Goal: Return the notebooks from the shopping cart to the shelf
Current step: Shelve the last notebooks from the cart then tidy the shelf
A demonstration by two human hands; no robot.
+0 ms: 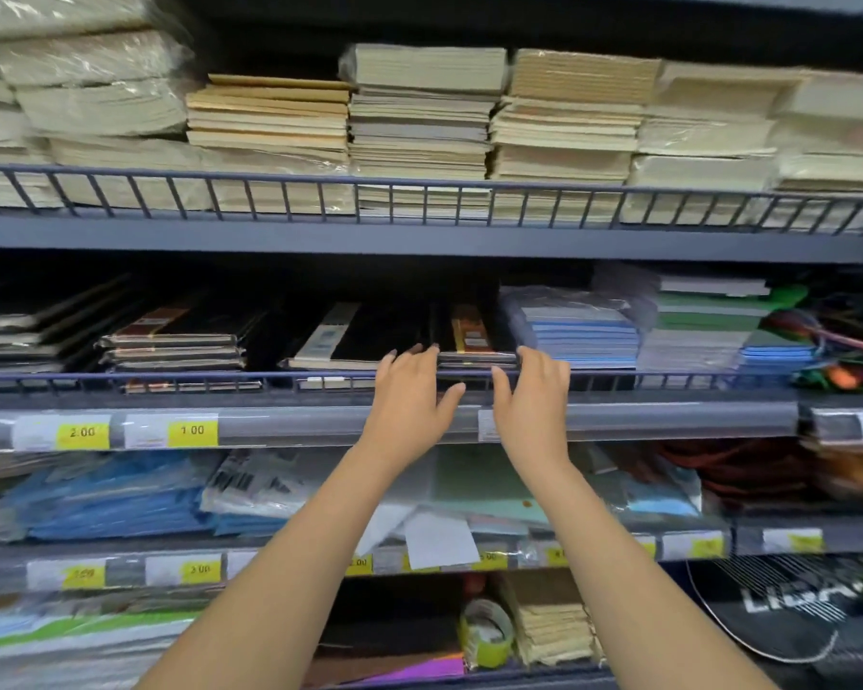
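Observation:
A short stack of black notebooks (pixel 474 341) with an orange label lies on the middle shelf (pixel 270 408), behind its low wire rail. My left hand (pixel 412 395) rests over the rail at the stack's left front corner, fingers spread. At the stack's right front corner my right hand (pixel 534 395) touches it with fingers apart. Neither hand visibly encloses a notebook. The shopping cart is out of view.
More black notebooks (pixel 170 341) lie left of the stack, a wrapped blue pack (pixel 579 331) right of it. Cream paper stacks (pixel 419 122) fill the top shelf. Lower shelves hold blue packs (pixel 110 495), price tags (pixel 193 430) and a tape roll (pixel 487 634).

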